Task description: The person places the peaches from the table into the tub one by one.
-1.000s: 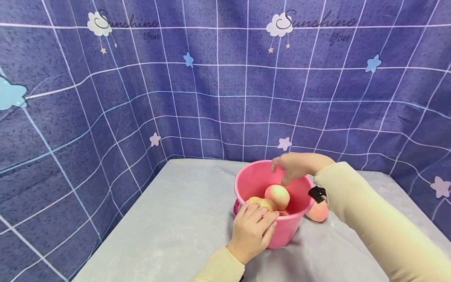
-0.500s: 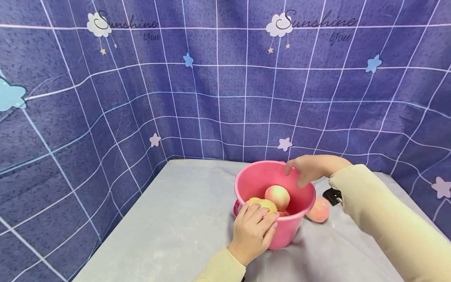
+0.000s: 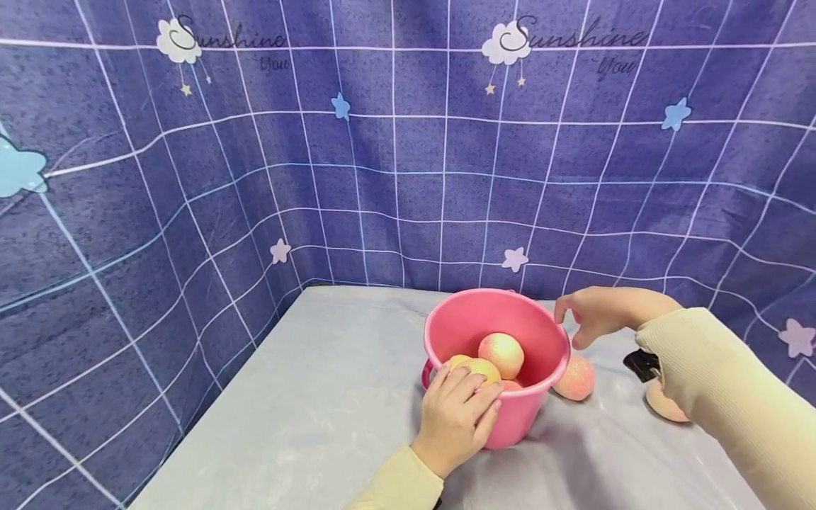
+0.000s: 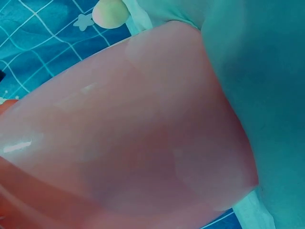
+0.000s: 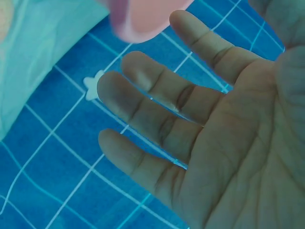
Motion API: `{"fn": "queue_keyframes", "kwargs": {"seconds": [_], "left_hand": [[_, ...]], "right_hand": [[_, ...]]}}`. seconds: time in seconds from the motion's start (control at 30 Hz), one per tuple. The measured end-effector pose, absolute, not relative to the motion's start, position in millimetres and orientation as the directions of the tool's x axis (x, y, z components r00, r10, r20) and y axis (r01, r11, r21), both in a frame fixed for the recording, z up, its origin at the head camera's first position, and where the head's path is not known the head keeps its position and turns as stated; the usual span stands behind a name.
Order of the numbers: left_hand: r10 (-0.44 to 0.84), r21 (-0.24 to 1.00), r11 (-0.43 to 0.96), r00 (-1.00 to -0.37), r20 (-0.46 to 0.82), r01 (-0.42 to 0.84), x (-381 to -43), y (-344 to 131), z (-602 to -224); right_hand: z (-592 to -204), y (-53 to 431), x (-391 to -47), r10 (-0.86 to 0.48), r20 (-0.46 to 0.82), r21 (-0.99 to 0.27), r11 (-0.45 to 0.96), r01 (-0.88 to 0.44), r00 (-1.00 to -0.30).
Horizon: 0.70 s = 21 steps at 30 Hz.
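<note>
A pink bucket (image 3: 518,421) stands on the grey-covered table, with a peach (image 3: 501,355) and yellow fruit (image 3: 482,370) inside. My left hand (image 3: 454,419) grips its near rim, fingers bent over the edge beside the yellow fruit; the thumb is hard to make out. In the left wrist view the bucket's wall (image 4: 124,129) fills most of the picture. Just right of the bucket, my right hand (image 3: 602,312) is in the air above a peach (image 3: 576,378) on the table. In the right wrist view its spread, slightly bent fingers (image 5: 152,119) hold nothing.
Another peach-coloured fruit (image 3: 666,402) lies farther right, partly hidden by the right sleeve (image 3: 727,382). A blue checked curtain (image 3: 395,156) hangs behind and left of the table (image 3: 319,397).
My right hand has moved from over the bucket's opening to the right, past its rim. The fruit at far right has come into view. The left hand stays put.
</note>
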<state>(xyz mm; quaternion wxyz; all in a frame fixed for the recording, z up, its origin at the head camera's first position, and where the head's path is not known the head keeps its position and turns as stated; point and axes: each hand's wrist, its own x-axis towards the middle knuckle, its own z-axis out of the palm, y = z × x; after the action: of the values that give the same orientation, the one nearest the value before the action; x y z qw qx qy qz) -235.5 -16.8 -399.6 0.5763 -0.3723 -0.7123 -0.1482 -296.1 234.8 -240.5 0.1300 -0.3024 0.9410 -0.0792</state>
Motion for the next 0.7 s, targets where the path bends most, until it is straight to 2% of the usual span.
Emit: {"fn": "queue_keyframes", "kwargs": {"seconds": [0.37,0.7], "left_hand": [[0.353,-0.207,0.683,-0.068,0.933,0.701,-236,-16,-399],[0.357,-0.208,0.687,-0.074,0.931,0.696,-236,-16,-400]], "right_hand": [[-250,254,-292,-0.554,-0.210,-0.262,0.826,-0.500,-0.805],[-289,269,-288,-0.625,-0.006,-0.247,0.758,-0.604,-0.781]]}}
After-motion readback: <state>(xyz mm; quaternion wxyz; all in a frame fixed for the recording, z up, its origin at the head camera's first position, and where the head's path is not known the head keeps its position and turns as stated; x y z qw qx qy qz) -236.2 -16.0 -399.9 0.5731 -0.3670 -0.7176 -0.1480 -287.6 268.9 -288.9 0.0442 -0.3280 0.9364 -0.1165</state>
